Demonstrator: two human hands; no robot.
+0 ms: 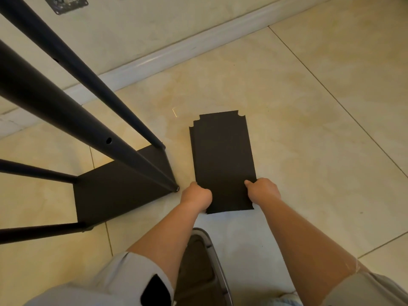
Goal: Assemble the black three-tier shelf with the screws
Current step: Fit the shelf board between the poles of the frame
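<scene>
shelf panel [221,160], both hands' fingers [248,183] curled gripping

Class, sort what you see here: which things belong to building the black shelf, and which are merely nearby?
Belongs to the job:
- flat black metal shelf panel with notched corners, gripped by left hand and right hand
- part-built black frame of round poles on a base panel

Merely nearby:
- grey metal wall plate
- white skirting board
- grey-rimmed stool

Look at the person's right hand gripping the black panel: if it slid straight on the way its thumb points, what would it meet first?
The right hand points up and left across the black shelf panel, so it would likely meet the panel's bare surface first. Depth is unclear, so this is a judgement.
</scene>
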